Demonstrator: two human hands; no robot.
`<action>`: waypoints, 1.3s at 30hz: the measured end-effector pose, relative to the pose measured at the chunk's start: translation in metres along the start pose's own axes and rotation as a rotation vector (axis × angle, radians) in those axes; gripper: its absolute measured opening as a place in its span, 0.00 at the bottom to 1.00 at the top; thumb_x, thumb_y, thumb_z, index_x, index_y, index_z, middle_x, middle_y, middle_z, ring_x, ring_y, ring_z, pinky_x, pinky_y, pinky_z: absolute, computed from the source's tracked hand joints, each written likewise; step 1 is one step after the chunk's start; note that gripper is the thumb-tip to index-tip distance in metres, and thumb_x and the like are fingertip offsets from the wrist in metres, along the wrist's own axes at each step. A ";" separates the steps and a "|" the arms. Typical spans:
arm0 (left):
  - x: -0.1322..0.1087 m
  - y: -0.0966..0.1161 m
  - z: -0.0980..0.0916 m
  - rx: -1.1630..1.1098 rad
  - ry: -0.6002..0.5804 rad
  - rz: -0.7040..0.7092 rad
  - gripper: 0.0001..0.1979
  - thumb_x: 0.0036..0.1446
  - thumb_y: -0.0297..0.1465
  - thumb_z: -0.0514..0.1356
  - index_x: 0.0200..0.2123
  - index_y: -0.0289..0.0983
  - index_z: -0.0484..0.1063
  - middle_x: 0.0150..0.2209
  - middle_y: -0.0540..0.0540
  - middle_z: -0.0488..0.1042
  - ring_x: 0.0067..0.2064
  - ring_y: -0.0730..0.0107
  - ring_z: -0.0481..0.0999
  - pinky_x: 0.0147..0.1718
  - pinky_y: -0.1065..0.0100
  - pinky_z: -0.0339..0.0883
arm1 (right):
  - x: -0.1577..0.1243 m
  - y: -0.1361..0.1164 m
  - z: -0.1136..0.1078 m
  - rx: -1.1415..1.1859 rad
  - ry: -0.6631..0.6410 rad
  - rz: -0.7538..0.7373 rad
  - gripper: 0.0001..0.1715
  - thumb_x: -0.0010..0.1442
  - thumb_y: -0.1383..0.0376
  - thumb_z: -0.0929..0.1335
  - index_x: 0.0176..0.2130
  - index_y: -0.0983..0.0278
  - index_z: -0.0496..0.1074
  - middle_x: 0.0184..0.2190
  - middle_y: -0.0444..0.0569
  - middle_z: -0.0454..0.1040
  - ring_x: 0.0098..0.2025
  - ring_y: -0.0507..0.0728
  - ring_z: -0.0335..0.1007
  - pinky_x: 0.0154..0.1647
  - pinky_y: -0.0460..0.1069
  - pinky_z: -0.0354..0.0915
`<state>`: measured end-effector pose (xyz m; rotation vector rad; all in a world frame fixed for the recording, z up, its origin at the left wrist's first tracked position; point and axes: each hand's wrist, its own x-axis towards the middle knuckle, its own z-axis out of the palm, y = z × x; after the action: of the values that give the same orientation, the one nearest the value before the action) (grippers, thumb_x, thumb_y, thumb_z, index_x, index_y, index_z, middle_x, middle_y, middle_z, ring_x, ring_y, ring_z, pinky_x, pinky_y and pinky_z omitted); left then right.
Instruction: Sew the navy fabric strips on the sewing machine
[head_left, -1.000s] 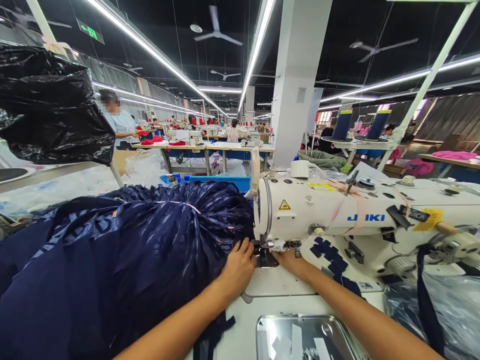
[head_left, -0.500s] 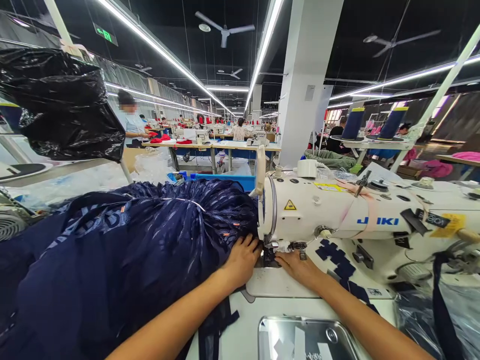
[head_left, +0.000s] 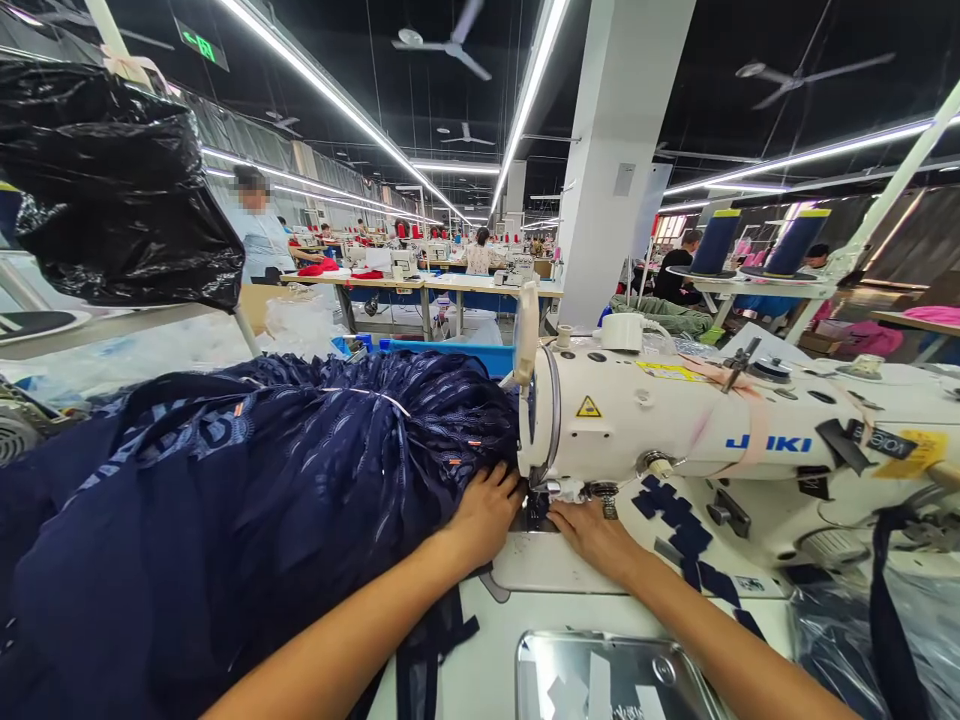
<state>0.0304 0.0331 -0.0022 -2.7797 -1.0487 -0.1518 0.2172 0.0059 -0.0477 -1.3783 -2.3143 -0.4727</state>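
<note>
My left hand (head_left: 487, 510) lies at the right edge of a big gathered bundle of navy garments (head_left: 300, 480), its fingers a little spread and resting on the dark cloth beside the needle area. Across the presser foot (head_left: 538, 508), my right hand (head_left: 592, 530) is low on the machine bed, with its fingers together and the tips against the right side of the foot. What those tips pinch is hidden in the dark spot there. The white sewing machine (head_left: 652, 400) stands over both hands. A white tie (head_left: 375, 393) runs across the bundle.
Small navy fabric pieces (head_left: 690, 540) trail over the machine bed to the right. A shiny metal tray (head_left: 585, 650) is set into the table in front. A black plastic bag (head_left: 127, 190) hangs at left. Navy thread cones (head_left: 799, 243) stand at back right. Another person (head_left: 259, 230) stands farther off.
The camera view has shifted slightly, so the machine appears a little farther right. Both hands stay by the presser foot, with hardly any visible movement.
</note>
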 end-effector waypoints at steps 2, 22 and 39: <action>0.002 0.000 -0.001 -0.008 -0.007 0.000 0.18 0.50 0.19 0.51 0.45 0.31 0.69 0.49 0.38 0.66 0.52 0.54 0.60 0.47 0.56 0.58 | 0.000 -0.003 0.000 -0.027 -0.018 0.038 0.16 0.61 0.66 0.58 0.33 0.62 0.74 0.26 0.47 0.76 0.29 0.56 0.71 0.28 0.48 0.65; 0.011 -0.001 0.000 -0.037 0.001 0.003 0.16 0.51 0.21 0.52 0.44 0.32 0.69 0.47 0.39 0.67 0.53 0.55 0.58 0.50 0.56 0.56 | -0.016 0.001 0.034 -0.260 -0.023 -0.011 0.17 0.60 0.71 0.58 0.44 0.61 0.71 0.36 0.53 0.75 0.33 0.57 0.71 0.34 0.50 0.63; -0.003 0.005 -0.002 0.073 0.083 0.032 0.07 0.53 0.24 0.54 0.35 0.31 0.71 0.40 0.39 0.70 0.45 0.60 0.66 0.42 0.62 0.61 | -0.028 0.031 0.046 -0.358 0.185 -0.227 0.26 0.53 0.78 0.57 0.45 0.60 0.70 0.35 0.53 0.75 0.32 0.58 0.70 0.29 0.51 0.68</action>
<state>0.0313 0.0270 -0.0011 -2.6981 -0.9701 -0.2190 0.2493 0.0209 -0.0986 -1.1605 -2.3168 -1.0811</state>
